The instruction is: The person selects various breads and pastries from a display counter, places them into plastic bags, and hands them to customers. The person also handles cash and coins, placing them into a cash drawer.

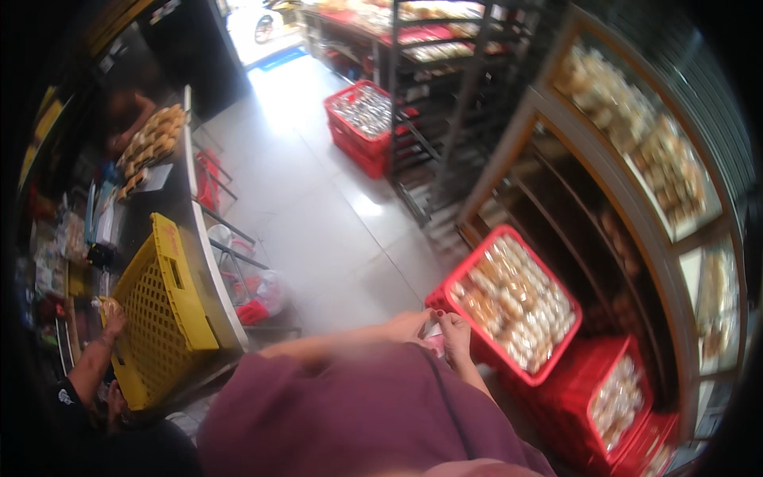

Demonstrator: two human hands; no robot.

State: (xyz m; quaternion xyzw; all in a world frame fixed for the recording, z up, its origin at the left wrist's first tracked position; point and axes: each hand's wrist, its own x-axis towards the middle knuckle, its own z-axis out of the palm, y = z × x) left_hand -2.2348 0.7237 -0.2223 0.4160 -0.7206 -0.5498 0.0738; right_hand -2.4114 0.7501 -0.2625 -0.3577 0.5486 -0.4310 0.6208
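Both my hands meet in front of my body, close to the left rim of a red plastic crate point(486, 343). The crate holds rows of small wrapped buns point(513, 298). My left hand point(415, 324) is closed, fingertips against a small white and pink thing point(435, 334), too blurred to name. My right hand point(455, 334), with dark nails, pinches at the same thing from the other side. Part of it is hidden by the fingers.
More red crates point(560, 401) of wrapped buns stand at lower right, beside a glass-fronted bread cabinet point(548, 99). Ahead are a tall metal rack point(457, 119) and stacked red crates point(358, 147). At left, co-workers' arms show near a counter with a yellow crate point(203, 318).
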